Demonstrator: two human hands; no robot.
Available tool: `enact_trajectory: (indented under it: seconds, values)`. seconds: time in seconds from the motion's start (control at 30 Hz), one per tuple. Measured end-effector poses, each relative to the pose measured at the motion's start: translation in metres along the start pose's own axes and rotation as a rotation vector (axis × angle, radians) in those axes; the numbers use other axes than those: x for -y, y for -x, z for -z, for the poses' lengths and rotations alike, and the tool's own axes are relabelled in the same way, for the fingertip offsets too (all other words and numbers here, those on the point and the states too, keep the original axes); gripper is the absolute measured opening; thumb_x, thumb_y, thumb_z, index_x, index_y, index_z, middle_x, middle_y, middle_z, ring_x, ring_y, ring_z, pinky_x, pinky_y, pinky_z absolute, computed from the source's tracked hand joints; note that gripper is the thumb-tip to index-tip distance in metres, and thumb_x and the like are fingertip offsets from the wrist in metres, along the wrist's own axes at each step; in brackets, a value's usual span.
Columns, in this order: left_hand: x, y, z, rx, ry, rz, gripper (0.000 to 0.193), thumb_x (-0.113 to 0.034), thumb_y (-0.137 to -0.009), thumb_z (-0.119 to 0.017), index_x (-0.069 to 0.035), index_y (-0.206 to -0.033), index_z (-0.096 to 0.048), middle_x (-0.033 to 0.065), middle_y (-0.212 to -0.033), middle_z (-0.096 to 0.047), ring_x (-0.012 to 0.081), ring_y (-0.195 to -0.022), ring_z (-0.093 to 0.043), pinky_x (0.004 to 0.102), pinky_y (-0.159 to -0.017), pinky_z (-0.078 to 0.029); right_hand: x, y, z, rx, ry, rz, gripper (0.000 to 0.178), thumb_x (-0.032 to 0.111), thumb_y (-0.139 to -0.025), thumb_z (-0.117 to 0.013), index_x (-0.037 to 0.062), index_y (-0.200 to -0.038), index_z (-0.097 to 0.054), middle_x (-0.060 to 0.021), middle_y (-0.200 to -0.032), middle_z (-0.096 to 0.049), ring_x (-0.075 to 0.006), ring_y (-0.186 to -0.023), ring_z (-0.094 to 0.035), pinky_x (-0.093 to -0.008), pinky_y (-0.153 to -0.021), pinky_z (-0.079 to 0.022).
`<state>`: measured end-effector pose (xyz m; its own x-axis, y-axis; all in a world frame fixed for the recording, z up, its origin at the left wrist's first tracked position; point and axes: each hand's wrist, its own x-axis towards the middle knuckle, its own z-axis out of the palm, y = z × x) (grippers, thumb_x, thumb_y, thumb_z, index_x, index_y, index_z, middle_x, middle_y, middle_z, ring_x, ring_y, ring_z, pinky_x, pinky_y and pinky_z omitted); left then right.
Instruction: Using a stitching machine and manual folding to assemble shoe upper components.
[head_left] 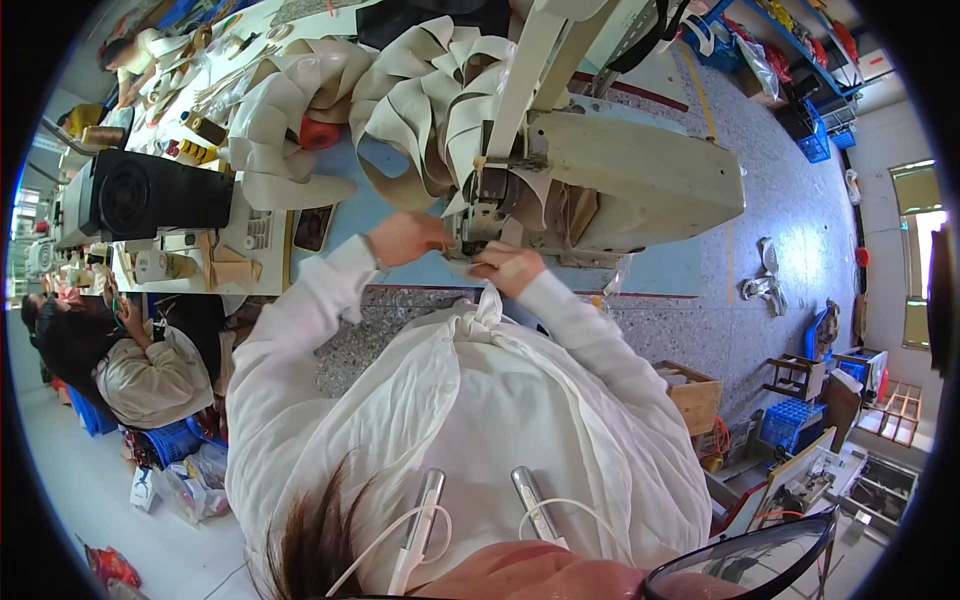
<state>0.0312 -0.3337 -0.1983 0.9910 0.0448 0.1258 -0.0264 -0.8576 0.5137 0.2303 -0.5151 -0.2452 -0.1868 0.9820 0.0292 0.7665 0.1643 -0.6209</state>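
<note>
In front of me an industrial sewing machine [640, 190] stands on a light blue table. Both my hands are close together at its needle end. Coming from the left, my left hand [408, 238] has its fingers bent together at the needle area [482, 215]. My right hand [508, 268] is closed just right of it, on the near side. Between them shows the edge of a small pale piece of material [458, 267], pinched at the fingertips; most of it is hidden. Behind the machine head lies a large heap of curved cream pieces [430, 110].
A phone [313, 228] lies left of my left hand. Further left are a black machine motor box [130, 195], a red thread cone [320, 133] and thread spools. A seated person [150, 360] works at the left. A wooden box [692, 395] stands on the floor at right.
</note>
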Motion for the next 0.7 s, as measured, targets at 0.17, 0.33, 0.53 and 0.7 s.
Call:
enact_trajectory:
  seconds: [0.17,0.33,0.53,0.7]
  values:
    - [-0.092,-0.027,0.104,-0.153,0.658,0.258,0.023,-0.008,-0.081,-0.069,-0.002,-0.102,-0.061,0.0052,-0.084,-0.065,0.0129,-0.075,-0.062,0.0258,-0.068,-0.049,0.086,0.015,0.133,-0.302,-0.920,-0.241,0.024,0.015,-0.077,-0.073,0.0046,-0.097,-0.065,0.0006,-0.084,-0.063,-0.0085,-0.071,-0.056,-0.0227,-0.063,-0.043]
    - [-0.090,-0.044,0.130,-0.178,0.993,0.296,0.025,-0.019,-0.089,-0.063,0.002,-0.103,-0.062,0.0003,-0.076,-0.061,0.0058,-0.065,-0.055,0.0209,-0.059,-0.044,0.081,-0.002,0.150,-0.518,-1.207,-0.432,0.019,0.010,-0.079,-0.068,-0.0017,-0.094,-0.063,-0.0037,-0.081,-0.063,-0.0077,-0.065,-0.055,-0.0199,-0.057,-0.043]
    - [-0.090,-0.053,0.129,-0.257,0.883,0.383,0.023,-0.020,-0.091,-0.060,0.002,-0.096,-0.063,-0.0016,-0.063,-0.054,0.0036,-0.051,-0.045,0.0199,-0.046,-0.034,0.075,-0.012,0.148,-0.606,-1.361,-0.289,0.024,0.006,-0.077,-0.069,0.0042,-0.100,-0.062,-0.0029,-0.083,-0.062,-0.0083,-0.063,-0.056,-0.0207,-0.050,-0.041]
    - [-0.076,-0.064,0.132,-0.243,0.901,0.397,0.023,-0.022,-0.092,-0.057,0.000,-0.089,-0.063,-0.0032,-0.062,-0.052,0.0027,-0.050,-0.043,0.0197,-0.045,-0.032,0.059,-0.032,0.143,-0.680,-1.435,-0.414,0.025,0.012,-0.082,-0.064,0.0067,-0.106,-0.057,-0.0039,-0.085,-0.061,-0.0107,-0.065,-0.058,-0.0239,-0.049,-0.045]
